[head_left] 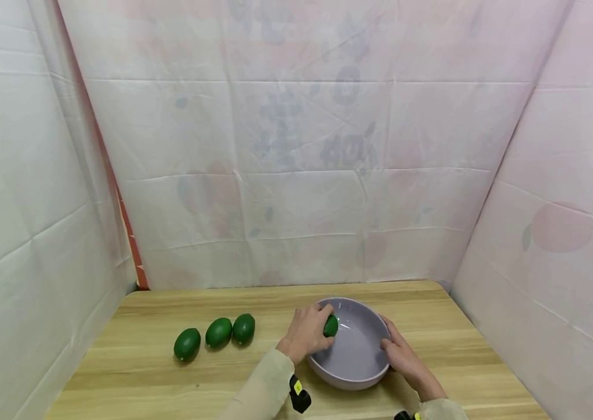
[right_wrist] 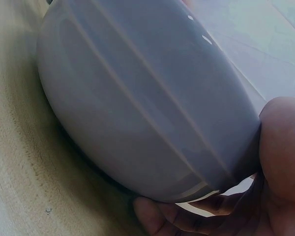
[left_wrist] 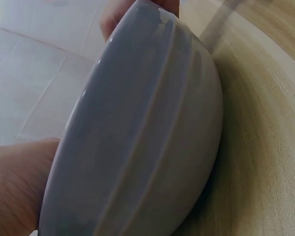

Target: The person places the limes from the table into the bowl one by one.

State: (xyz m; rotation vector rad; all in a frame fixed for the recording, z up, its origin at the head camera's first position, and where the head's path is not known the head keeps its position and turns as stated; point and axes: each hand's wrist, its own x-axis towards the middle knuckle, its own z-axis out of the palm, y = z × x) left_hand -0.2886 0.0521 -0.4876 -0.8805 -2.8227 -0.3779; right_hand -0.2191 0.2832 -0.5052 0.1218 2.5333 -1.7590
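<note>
A grey-purple bowl stands on the wooden table. Over its left side, my left hand grips a dark green lime, with fingers and thumb curled round it just inside the rim. On the opposite side my right hand holds the bowl, thumb at the rim and fingers against the outer wall. The right wrist view shows those fingers reaching beneath the bowl's side. In the left wrist view the bowl's outer wall hides the lime and most of the left hand.
Left of the bowl lie three more limes: one farthest left, one in the middle and one close beside it. Pale printed sheets hang behind the wooden table and along both sides.
</note>
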